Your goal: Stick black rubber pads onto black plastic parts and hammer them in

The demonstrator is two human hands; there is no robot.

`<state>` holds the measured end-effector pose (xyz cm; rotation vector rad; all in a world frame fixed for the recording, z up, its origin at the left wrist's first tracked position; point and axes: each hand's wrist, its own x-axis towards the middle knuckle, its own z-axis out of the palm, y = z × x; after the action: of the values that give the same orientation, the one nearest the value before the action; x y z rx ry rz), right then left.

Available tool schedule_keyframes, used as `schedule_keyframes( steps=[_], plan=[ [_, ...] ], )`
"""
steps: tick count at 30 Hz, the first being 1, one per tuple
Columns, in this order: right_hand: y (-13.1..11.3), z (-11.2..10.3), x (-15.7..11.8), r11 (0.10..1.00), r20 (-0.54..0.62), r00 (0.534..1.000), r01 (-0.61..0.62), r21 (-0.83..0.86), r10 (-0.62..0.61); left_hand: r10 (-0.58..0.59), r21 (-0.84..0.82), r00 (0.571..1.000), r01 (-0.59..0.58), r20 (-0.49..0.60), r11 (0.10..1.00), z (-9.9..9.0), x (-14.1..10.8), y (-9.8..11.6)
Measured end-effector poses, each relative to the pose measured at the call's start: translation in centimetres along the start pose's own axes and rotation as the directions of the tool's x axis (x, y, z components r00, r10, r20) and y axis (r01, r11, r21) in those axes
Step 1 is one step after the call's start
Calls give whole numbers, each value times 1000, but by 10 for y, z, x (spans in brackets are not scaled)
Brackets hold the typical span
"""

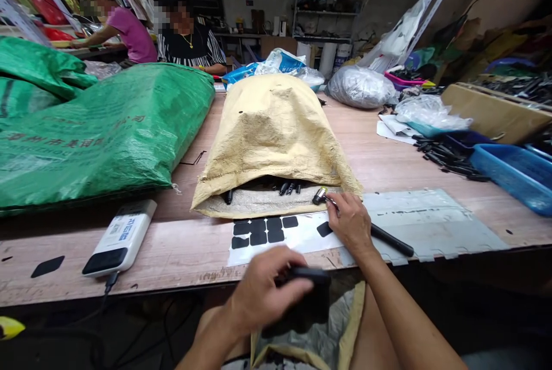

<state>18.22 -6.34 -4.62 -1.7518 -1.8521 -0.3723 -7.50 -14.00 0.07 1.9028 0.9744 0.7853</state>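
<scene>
My left hand is closed round a black object, blurred by motion, above an open sack on my lap. At the table's front edge, my right hand pinches a small metal-ended part at the mouth of a yellow woven sack. Small black parts show inside that mouth. A sheet of black rounded stickers lies in front of it. Beside my right wrist is a black rod.
A large green sack fills the left side, with a white power bank and cable before it. Blue trays and black strips lie right. Two people sit across the table at the back left.
</scene>
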Motion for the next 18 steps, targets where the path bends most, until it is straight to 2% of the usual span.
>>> schedule_keyframes(
  steps=[2,3,5,7,9,10,12,14,16,18],
  plan=[
    [0,0,0,1000,-6,1000,4,-1,-4,-99,18,970,97,222,995,23,-20,-1],
    [0,0,0,1000,-11,1000,7,-2,-7,-175,75,946,160,274,984,36,-28,-8],
    [1,1,0,1000,-21,1000,12,-6,-12,-357,233,889,297,287,926,60,-39,-32],
    [2,2,0,1000,-29,999,15,-8,-15,-544,374,799,436,257,818,79,-43,-61],
    [2,3,0,1000,-34,999,21,-5,-21,-653,451,714,510,255,733,91,-43,-84],
    [3,3,0,1000,-37,999,24,-3,-24,-675,466,690,522,263,714,95,-42,-91],
    [3,3,-1,1000,-39,999,31,0,-31,-676,470,683,517,277,716,97,-41,-96],
    [3,4,-1,999,-40,999,34,-1,-34,-657,474,699,494,283,729,96,-40,-87],
    [3,4,-1,999,-41,998,37,-7,-37,-615,480,726,440,308,759,88,-40,-69],
    [3,4,-2,999,-40,998,39,-16,-40,-524,424,773,365,357,829,74,-36,-46]
  ],
)
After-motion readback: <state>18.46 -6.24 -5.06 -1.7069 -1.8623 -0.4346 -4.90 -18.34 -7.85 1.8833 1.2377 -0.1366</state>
